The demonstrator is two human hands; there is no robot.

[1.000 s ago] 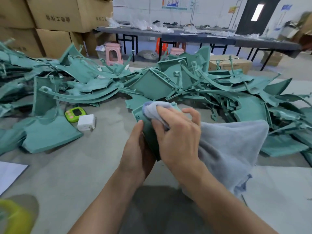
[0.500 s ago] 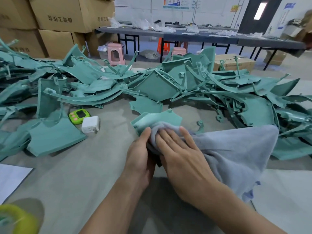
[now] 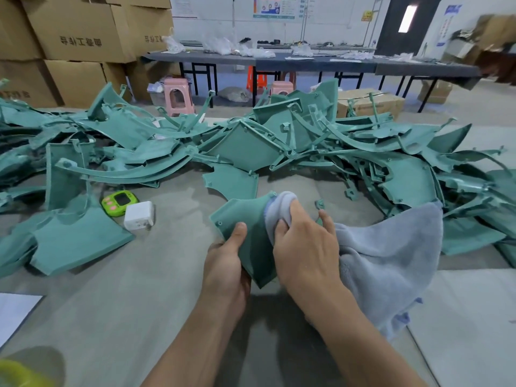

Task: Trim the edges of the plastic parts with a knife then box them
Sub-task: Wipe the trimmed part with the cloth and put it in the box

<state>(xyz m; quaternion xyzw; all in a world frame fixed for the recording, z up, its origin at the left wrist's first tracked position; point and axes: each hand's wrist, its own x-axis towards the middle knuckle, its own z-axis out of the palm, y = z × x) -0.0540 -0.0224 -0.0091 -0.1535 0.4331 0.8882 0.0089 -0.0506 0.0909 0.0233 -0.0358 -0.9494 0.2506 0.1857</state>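
Note:
My left hand (image 3: 226, 263) grips a curved green plastic part (image 3: 245, 219) from below, thumb on its upper face, just above the grey table (image 3: 134, 297). My right hand (image 3: 304, 241) holds a grey-blue cloth (image 3: 385, 255), bunched around the fingers and pressed against the part's right edge. The rest of the cloth hangs off to the right. A big heap of green plastic parts (image 3: 251, 146) stretches across the table behind. No knife is in view.
A green timer (image 3: 118, 202) and a white charger block (image 3: 139, 216) lie left of the held part. Stacked cardboard boxes (image 3: 75, 32) stand at the back left, a long dark table (image 3: 307, 64) and pink stools (image 3: 178, 96) behind. White paper (image 3: 14, 311) lies at the left edge.
The part has tilted flatter, so its face now shows. My right hand slid the cloth up to the part's upper right edge. My left thumb moved onto the part's face.

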